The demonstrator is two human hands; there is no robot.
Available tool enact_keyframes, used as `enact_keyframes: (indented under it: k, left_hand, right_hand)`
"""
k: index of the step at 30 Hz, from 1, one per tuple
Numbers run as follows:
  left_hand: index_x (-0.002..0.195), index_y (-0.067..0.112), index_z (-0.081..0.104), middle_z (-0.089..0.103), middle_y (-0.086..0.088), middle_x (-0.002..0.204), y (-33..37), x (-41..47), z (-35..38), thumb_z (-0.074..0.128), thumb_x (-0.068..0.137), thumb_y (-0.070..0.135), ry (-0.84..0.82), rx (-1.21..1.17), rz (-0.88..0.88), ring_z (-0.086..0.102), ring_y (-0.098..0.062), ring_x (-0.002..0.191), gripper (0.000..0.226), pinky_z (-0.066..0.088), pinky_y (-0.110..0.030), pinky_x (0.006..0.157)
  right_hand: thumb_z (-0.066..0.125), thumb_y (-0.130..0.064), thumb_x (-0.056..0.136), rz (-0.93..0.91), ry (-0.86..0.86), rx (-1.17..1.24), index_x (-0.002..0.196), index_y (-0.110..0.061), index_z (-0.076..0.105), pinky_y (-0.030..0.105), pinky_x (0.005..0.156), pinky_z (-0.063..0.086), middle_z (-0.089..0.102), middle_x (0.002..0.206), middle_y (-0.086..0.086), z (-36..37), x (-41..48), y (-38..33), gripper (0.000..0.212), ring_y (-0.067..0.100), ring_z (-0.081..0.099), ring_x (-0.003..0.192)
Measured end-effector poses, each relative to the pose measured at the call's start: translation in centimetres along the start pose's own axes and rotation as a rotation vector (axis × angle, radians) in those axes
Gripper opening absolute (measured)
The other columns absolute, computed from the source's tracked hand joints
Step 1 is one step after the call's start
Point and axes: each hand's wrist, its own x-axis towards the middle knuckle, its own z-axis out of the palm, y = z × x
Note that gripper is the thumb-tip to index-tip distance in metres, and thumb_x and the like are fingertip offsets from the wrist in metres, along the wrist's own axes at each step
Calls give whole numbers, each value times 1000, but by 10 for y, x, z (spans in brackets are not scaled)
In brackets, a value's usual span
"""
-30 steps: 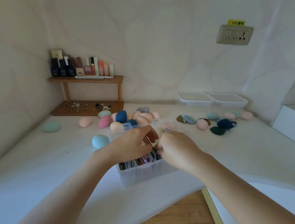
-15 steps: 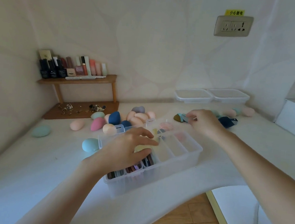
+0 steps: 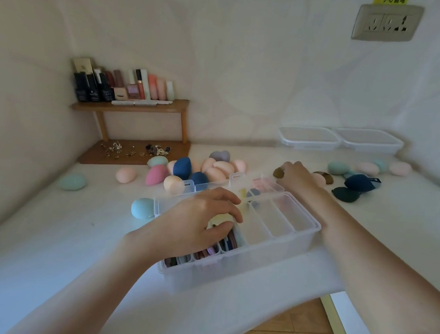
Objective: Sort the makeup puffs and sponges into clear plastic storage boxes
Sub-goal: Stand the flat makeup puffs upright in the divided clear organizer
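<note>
A clear divided box (image 3: 301,228) stands near the table's front edge, with flat puffs standing on edge in its left compartments and its right ones bare. My left hand (image 3: 198,223) lies over those puffs, fingers and thumb curled round a pale yellow puff (image 3: 220,217). My right hand (image 3: 299,177) reaches behind the box, fingers bent down over a flat puff that it mostly hides, beside a brown puff (image 3: 278,172). Egg-shaped sponges (image 3: 214,169) are heaped behind the box. A navy puff (image 3: 360,182) and a dark green puff (image 3: 345,194) lie to the right.
Two lidded clear boxes (image 3: 309,138) sit by the back wall. A wooden shelf (image 3: 131,105) with cosmetic bottles fills the left corner. Loose sponges include a teal sponge (image 3: 142,208) beside the box. The table edge drops to wooden floor (image 3: 292,330) at front right.
My right hand left the box and reached back right to the flat puffs, now covering the blue striped one. My left hand stayed over the puffs in the box.
</note>
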Motion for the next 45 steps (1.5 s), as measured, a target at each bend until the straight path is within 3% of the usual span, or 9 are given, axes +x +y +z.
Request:
enact_keyframes:
  k: [8,12,16,18,23,29,33,38,45]
  left_hand:
    - [107,29,69,53,11,128,5,-3,-4,56,92,30,32,91,16,52,-3,107,19,49,-23,86]
    - [107,30,69,53,12,128,7,-3,-4,55,93,31,35,108,6,51,-3,108,20,48,-25,86]
    - [107,30,69,52,12,128,7,-3,-4,55,92,30,35,106,4,50,-3,109,20,48,-24,87]
    - [108,30,69,52,12,128,7,-3,-4,54,92,29,35,110,4,50,-3,109,21,48,-23,87]
    - [108,30,68,52,12,128,6,-3,-4,54,93,30,38,113,11,50,-2,109,21,47,-21,87]
    - [109,29,68,51,13,128,5,-3,-3,53,93,29,41,101,15,50,-1,108,22,45,-17,85]
    - [111,31,67,49,15,130,4,-3,-3,52,94,30,38,107,18,47,2,109,23,44,-14,85]
    - [110,31,67,50,15,127,2,-2,-3,54,93,30,40,82,24,47,1,110,22,43,-15,87]
    - [105,27,69,56,18,113,-5,0,-6,63,88,23,60,-112,-28,49,8,105,18,38,-5,87]
  right_hand:
    - [50,-8,88,-16,-20,-10,113,-8,62,30,85,40,59,102,7,-13,5,-4,28,24,52,90]
    - [47,-18,90,-75,-133,-73,139,-22,36,38,97,40,46,130,9,-18,3,6,50,28,46,117]
    - [48,-19,88,-99,-255,-187,97,-10,54,26,65,38,55,87,5,-27,16,5,14,25,51,84]
    - [53,-16,86,-109,-225,-251,93,-9,57,25,60,35,54,79,4,-30,20,4,10,25,52,81]
    - [46,-20,97,-94,-79,-82,124,-6,49,34,90,42,55,120,12,-28,21,16,31,29,54,109]
    - [60,-25,90,-165,31,-10,73,-11,65,28,71,43,66,82,7,-23,34,32,22,23,60,80]
    - [62,-21,87,-196,112,-77,72,-8,66,27,65,41,69,83,9,-28,32,28,21,25,63,79]
    - [63,-12,82,-166,400,295,81,-5,68,31,68,48,68,82,6,-68,15,13,9,22,61,78]
    - [64,-9,84,-290,-63,801,81,-8,69,16,55,46,68,62,0,-133,-105,-24,6,7,62,56]
